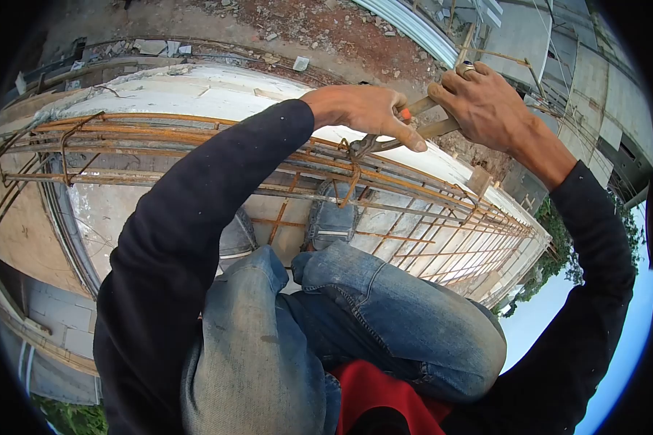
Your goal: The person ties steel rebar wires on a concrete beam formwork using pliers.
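Long rusty rebars run across the view, with bent stirrups around them. The metal jaws of a pair of pincers are at a stirrup near the middle of the bars. My right hand is wrapped round the handles at the upper right, a ring on one finger. My left hand is beside the tool, thumb stretched toward the jaws and the other fingers curled. Something orange shows at its fingers; whether they grip the tool is hidden.
Below the bars are my shoes and a rebar grid over pale boards. A white formwork board lies beyond the bars. Rubble and reddish soil spread further down. Corrugated sheets and grey panels stand at the upper right.
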`<state>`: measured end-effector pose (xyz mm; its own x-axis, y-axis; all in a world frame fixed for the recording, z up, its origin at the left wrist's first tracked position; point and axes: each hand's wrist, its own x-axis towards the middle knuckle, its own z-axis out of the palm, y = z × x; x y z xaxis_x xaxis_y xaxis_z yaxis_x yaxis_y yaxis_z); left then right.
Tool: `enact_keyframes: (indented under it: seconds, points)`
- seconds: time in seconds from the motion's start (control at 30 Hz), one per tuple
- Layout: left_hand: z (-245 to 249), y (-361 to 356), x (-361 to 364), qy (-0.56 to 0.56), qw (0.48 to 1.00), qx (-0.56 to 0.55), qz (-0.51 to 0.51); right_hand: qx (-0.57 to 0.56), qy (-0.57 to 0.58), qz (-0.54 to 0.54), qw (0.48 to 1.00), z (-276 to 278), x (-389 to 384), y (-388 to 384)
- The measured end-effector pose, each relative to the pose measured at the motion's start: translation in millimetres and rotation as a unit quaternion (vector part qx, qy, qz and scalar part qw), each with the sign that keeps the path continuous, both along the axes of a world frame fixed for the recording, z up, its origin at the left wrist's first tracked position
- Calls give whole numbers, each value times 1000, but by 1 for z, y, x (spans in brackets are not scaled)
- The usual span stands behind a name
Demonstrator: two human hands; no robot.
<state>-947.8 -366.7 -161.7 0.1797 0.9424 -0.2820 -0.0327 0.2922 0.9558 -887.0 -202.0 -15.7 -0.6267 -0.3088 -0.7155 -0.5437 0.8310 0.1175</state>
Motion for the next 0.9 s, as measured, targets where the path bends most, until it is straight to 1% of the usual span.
enact_keyframes:
  seconds: [0.03, 0.07, 0.1, 0.13, 0.17, 0.2, 0.27, 0.33, 0.37, 0.43, 0.57, 0.63, 0.67, 0.73, 0.77, 0.8, 0.83, 0.87, 0.9]
  points:
    - [14, -18, -15, 14, 999, -31, -34, 43, -36, -26, 998, 7, 1, -8]
    - [25, -32, -25, 113, 985, -66, -110, 18, -9, -3, 1000, 12, 3, -11]
    - [33, -53, -25, 158, 975, -48, -147, 20, -13, -7, 1000, 15, 6, -17]
    - [50, -64, -26, 204, 946, -76, -240, 40, -31, -32, 998, 19, 6, -22]
    - [43, -84, -12, 280, 941, -12, -188, 59, -43, -50, 996, 20, 1, -24]
    - [38, -90, -2, 293, 938, -11, -184, 43, -30, -37, 998, 20, 1, -23]
    - [31, -99, 7, 296, 937, -12, -183, 46, -36, -37, 998, 21, -2, -26]
    - [28, -104, 7, 330, 939, 68, -64, 55, -44, -43, 997, 24, 1, -29]
    - [28, -103, 8, 329, 940, 69, -59, 45, -30, -35, 998, 27, 2, -31]
    - [35, -98, 5, 317, 942, 5, -108, 35, -11, -23, 999, 30, 4, -32]
    - [41, -95, 1, 319, 942, 6, -108, 34, -9, -36, 999, 32, 7, -35]
    - [41, -90, -1, 291, 941, -40, -168, 14, -13, -41, 999, 27, 3, -29]
    - [37, -87, 0, 292, 941, -39, -170, 15, -13, -44, 999, 25, 0, -27]
    - [26, -78, 6, 291, 956, 19, 14, 25, -73, -91, 993, 22, -11, -26]
    - [20, -61, 6, 242, 967, 43, 71, 26, -75, -93, 992, 21, -23, -27]
    - [17, -39, 7, 190, 971, 65, 127, 34, -127, -94, 987, 20, -37, -31]
    - [21, -18, 3, 61, 994, 36, 86, 43, -173, -92, 980, 16, -51, -33]
    - [28, -2, 0, -68, 997, 7, 44, 49, -175, -89, 979, 9, -58, -34]
    - [32, 5, 5, -64, 997, 10, 46, 52, -170, -88, 980, 0, -67, -32]
